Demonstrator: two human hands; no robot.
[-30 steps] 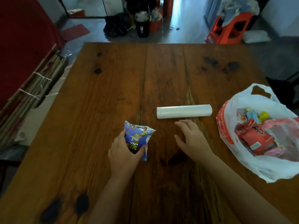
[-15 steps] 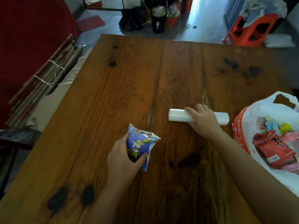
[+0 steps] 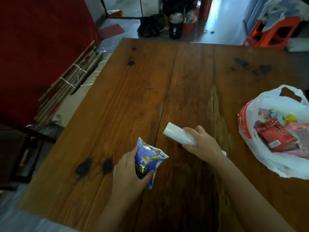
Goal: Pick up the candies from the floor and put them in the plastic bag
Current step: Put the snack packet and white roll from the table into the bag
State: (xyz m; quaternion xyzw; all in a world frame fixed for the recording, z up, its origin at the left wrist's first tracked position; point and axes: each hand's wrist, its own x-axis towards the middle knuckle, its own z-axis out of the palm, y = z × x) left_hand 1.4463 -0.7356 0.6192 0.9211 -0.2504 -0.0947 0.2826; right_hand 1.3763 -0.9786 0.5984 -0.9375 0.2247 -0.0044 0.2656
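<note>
My left hand (image 3: 129, 173) grips a blue snack packet (image 3: 148, 158) just above the wooden table (image 3: 133, 97), near its front. My right hand (image 3: 203, 144) holds a white roll (image 3: 177, 133) lifted off the table, its free end pointing up and left. A white and red plastic bag (image 3: 275, 131) lies open at the table's right edge, with red and pink candy packets (image 3: 274, 136) inside it.
Bundled sticks and cardboard (image 3: 66, 87) lean by a red cloth to the left of the table. A black bin (image 3: 175, 29) and dark bags stand on the floor beyond the far edge. An orange stool (image 3: 274, 36) stands at the back right.
My right hand reached the white roll, closed round it and lifted it off the table, tilting it. My left hand kept hold of the blue packet. The view shifted leftward.
</note>
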